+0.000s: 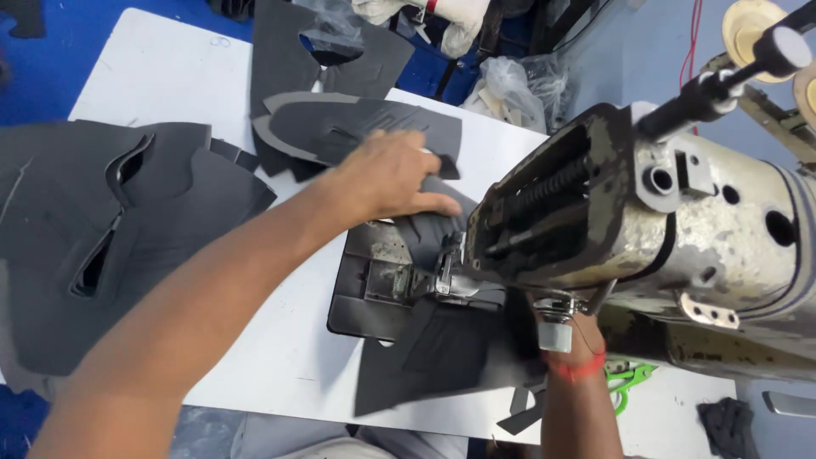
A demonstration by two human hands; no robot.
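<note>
At centre frame, a worker's left hand (387,178) is pressing its closed fingers onto a dark grey fabric piece (425,340) lying under a worn sewing machine (680,229). The right hand is lying hidden behind the machine, grip impossible to tell. Cut grey panels (127,229) are lying stacked at left on the white table (170,76).

The sewing machine head (646,229) blocks everything from twelve to four o'clock of the needle plate (382,280). Stacked dark cut pieces (110,229) crowd nine o'clock, and more pieces (340,119) lie at eleven. Bare white table (280,348) at seven o'clock leaves open passage.
</note>
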